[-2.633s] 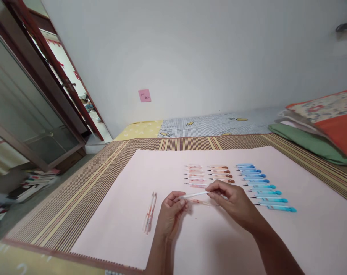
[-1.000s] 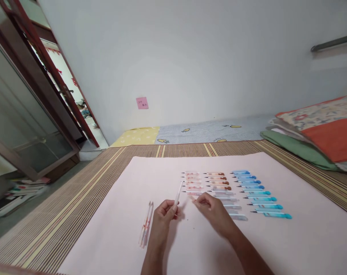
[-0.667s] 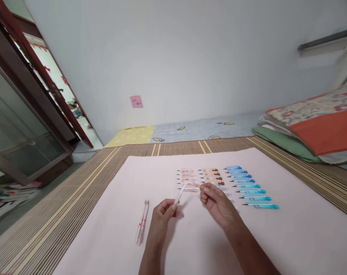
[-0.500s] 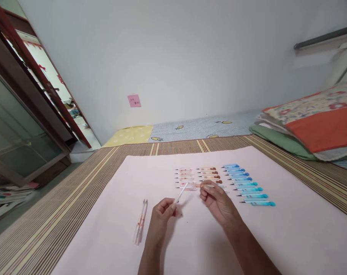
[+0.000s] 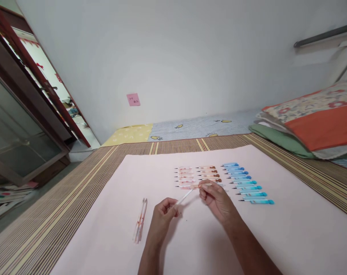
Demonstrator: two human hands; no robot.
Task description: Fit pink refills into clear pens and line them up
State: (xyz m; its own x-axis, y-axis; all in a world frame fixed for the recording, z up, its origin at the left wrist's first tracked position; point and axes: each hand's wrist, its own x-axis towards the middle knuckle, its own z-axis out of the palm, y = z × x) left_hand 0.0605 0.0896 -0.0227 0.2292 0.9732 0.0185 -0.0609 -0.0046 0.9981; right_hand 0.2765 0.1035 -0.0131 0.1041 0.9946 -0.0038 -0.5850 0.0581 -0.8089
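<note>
In my left hand (image 5: 163,214), a slim white pen barrel (image 5: 185,196) is pinched between thumb and fingers, slanting up to the right. My right hand (image 5: 211,193) pinches a pinkish-orange pen cap (image 5: 195,186). The barrel's far end meets the cap's left end; whether it is inside cannot be made out. Just behind the hands lie a column of pink pens (image 5: 186,177) and a column of brown-ended pens (image 5: 210,171), partly hidden by my right fingers. Two capped pens (image 5: 140,219) lie side by side left of my left hand.
Blue and turquoise pens (image 5: 246,183) form a column at the right on the pale pink sheet (image 5: 110,214). A striped mat (image 5: 76,183) lies under it. Folded bedding (image 5: 313,122) is stacked at the right. A wall with a pink note (image 5: 133,99) stands behind.
The white pen barrel has tilted lower and swung right, so its end now touches the pen cap in my right hand. Before, they were apart.
</note>
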